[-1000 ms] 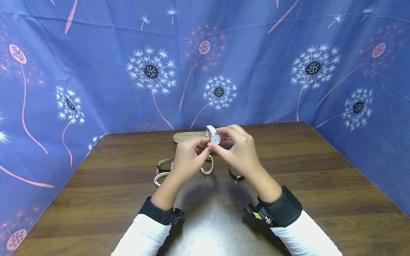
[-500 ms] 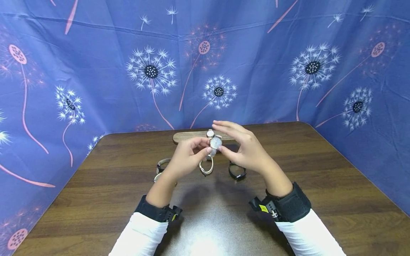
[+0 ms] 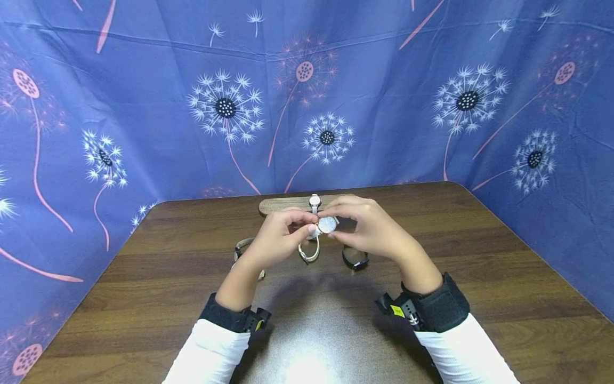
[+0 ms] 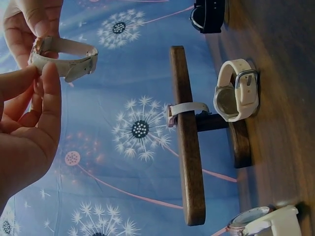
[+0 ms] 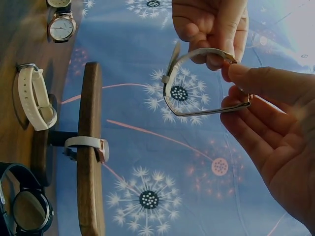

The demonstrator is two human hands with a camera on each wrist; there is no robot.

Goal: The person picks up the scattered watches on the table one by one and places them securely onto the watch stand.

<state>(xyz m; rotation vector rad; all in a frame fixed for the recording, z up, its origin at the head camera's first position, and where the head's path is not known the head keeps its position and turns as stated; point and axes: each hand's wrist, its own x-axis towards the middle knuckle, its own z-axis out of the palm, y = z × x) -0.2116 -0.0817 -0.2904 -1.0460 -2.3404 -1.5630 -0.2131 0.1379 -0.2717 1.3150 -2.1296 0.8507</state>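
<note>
A wristwatch (image 3: 327,224) with a pale dial, gold-toned case and whitish strap is held above the table between both hands. My left hand (image 3: 280,234) pinches it at its left side with thumb and fingers. At the right, my right hand (image 3: 369,224) grips the case between thumb and fingers. Its buckled strap loop (image 4: 78,61) hangs free of the hands in the left wrist view. Behind it, a wooden T-shaped watch stand (image 3: 283,205) carries another small watch (image 3: 314,201) with a white strap around its bar.
On the wooden table (image 3: 479,256), a cream-strapped watch (image 3: 310,255) lies in front of the stand and a black watch (image 3: 355,263) to its right. More watches (image 3: 238,248) lie left, partly behind the left forearm. A blue dandelion-print cloth (image 3: 384,106) hangs behind.
The held watch has come down and slightly right, uncovering the watch on the stand. My right fingers lifted and spread half a second ago, and now grip the watch again.
</note>
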